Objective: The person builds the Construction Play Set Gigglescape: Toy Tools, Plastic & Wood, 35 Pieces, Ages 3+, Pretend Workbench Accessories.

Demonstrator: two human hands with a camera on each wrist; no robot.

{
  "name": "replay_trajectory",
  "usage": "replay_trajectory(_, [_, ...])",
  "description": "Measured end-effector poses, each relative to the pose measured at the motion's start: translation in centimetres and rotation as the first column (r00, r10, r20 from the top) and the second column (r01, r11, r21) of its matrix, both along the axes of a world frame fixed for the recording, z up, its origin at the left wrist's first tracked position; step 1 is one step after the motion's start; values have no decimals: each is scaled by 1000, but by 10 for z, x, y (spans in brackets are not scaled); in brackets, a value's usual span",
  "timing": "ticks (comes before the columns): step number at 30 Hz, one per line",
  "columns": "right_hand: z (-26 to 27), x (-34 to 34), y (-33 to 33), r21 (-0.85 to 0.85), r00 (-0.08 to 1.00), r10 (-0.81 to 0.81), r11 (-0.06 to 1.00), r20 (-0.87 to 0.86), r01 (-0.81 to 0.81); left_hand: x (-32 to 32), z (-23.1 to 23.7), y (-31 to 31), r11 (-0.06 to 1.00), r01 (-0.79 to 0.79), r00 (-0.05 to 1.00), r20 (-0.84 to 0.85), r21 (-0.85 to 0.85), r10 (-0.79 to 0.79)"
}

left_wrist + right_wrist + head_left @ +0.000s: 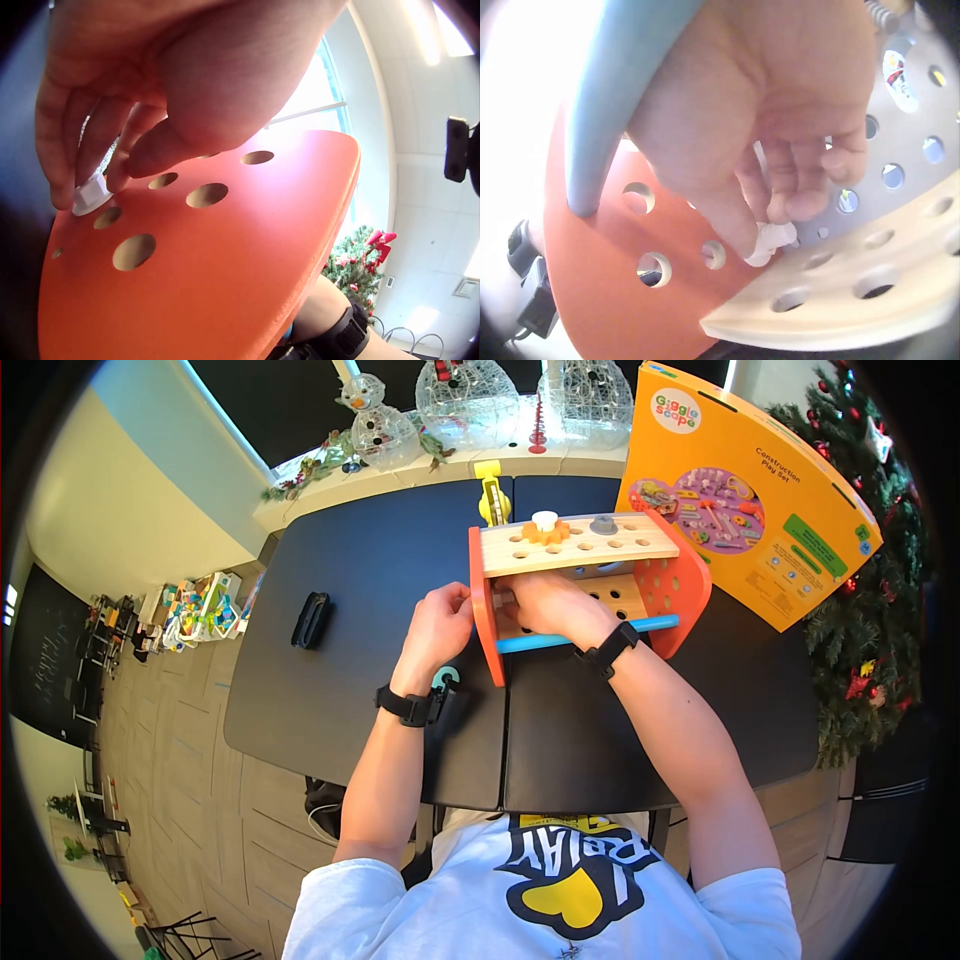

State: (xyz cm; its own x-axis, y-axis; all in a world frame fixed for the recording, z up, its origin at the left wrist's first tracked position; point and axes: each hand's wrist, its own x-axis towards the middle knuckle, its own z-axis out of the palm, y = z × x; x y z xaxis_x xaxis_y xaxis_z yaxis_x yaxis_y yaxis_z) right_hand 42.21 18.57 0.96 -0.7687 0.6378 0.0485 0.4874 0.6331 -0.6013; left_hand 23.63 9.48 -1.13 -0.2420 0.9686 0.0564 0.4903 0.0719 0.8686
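Note:
A toy workbench with red side panels [484, 610] stands on the dark table. My left hand [440, 622] is at the outer face of its left panel. There, in the left wrist view, the fingertips grip a white bolt head [91, 193] against a hole near the panel's edge. My right hand [565, 607] reaches inside, over the blue bar [530, 643] and under the wooden top [580, 542]. Inside, in the right wrist view, its thumb and fingers pinch a white threaded plastic piece [774, 238] close to the red panel. The head view hides the right fingertips.
An orange gear with a white piece [545, 528] and a grey piece [604, 524] sit on top. A yellow toy tool [491, 495] stands behind. The orange box [740, 490] is at back right. A black case [311, 620] and a teal piece [446, 678] lie left.

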Motion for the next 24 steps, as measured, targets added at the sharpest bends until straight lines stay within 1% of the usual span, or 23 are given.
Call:
replay_trajectory(3, [0,-1,1,-25,1000,-3,1000,-7,3,2,3,0,1000,-1,1000,7,-1,1])
replay_trajectory(7, [-10,-4,5,-22,1000,-4,1000,-12,4,6,11,0,999,-10,1000,-28,-35,9])
replay_trajectory(9, [-7,-5,3,37,999,-37,999,17,36,7,17,-4,998,-3,999,-39,-55,1])
replay_trajectory(10, [-1,-4,1,69,998,-55,996,31,52,6,16,-4,998,16,1000,-1,-53,-16])
replay_trajectory(12, [10,0,-5,175,994,-67,981,-89,81,-1,9,-3,998,54,996,75,-44,-51])
replay_trajectory(13, [13,2,-8,227,987,-66,969,-146,98,-4,7,-2,996,75,994,84,-50,-70])
replay_trajectory(14, [16,8,-13,250,980,4,967,-197,46,-8,5,-2,994,95,992,94,-57,-89])
replay_trajectory(15, [20,18,-21,160,991,6,987,-137,16,-9,4,-1,991,115,989,106,-65,-108])
replay_trajectory(17, [22,34,-37,173,995,-36,984,-96,52,-8,7,0,994,82,989,130,-67,-73])
replay_trajectory(18, [26,42,-46,248,981,-25,966,-194,74,-8,8,-1,995,62,988,143,-72,-52])
replay_trajectory(20, [42,61,-61,379,926,20,915,-377,134,-7,10,-1,999,30,995,100,-36,-26])
replay_trajectory(21, [58,73,-66,377,907,-7,908,-420,182,-6,13,0,1000,13,997,79,-19,-12])
replay_trajectory(22, [75,87,-70,371,885,-36,900,-463,230,-5,20,-2,998,22,994,111,-52,-16])
replay_trajectory(23, [89,100,-69,477,849,-42,812,-526,335,-3,31,-5,996,34,990,142,-86,-22])
replay_trajectory(24, [96,114,-61,510,797,-112,714,-593,480,-3,38,-5,992,49,985,172,-114,-29])
